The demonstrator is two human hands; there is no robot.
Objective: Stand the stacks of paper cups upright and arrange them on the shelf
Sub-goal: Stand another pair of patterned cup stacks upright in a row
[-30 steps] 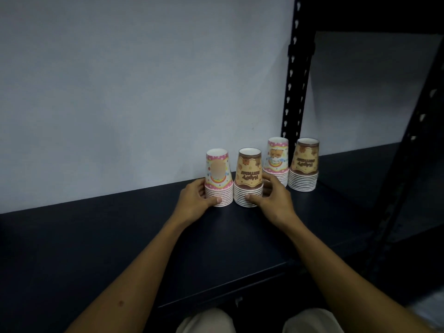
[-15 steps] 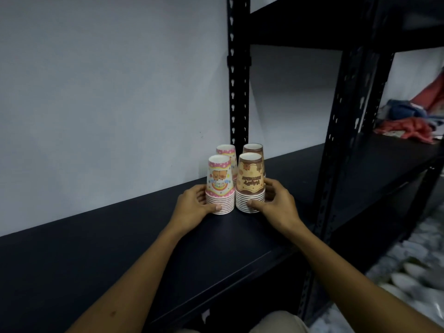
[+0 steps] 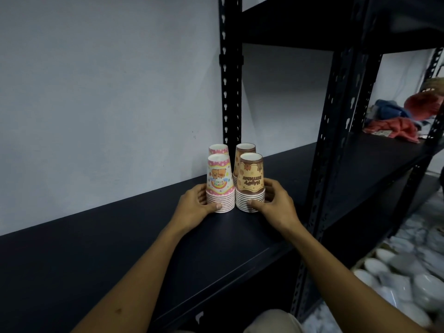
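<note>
Several stacks of paper cups stand mouth-down on the dark shelf (image 3: 120, 260), in two rows. The front pink stack (image 3: 220, 182) is gripped at its base by my left hand (image 3: 195, 207). Beside it, the front brown stack (image 3: 250, 182) is gripped at its base by my right hand (image 3: 276, 205). Behind them stand a second pink stack (image 3: 218, 149) and a second brown stack (image 3: 245, 148), both partly hidden by the front pair.
A perforated black upright (image 3: 231, 75) rises right behind the cups, another upright (image 3: 336, 140) to the right. The upper shelf board (image 3: 300, 18) hangs overhead. Red and blue cloth (image 3: 394, 127) lies on the neighbouring shelf. White bowls (image 3: 408, 280) lie on the floor at right.
Both hands have brought the front pink and brown stacks to the right, so they stand in front of the other two stacks. My view has swung to the right.
</note>
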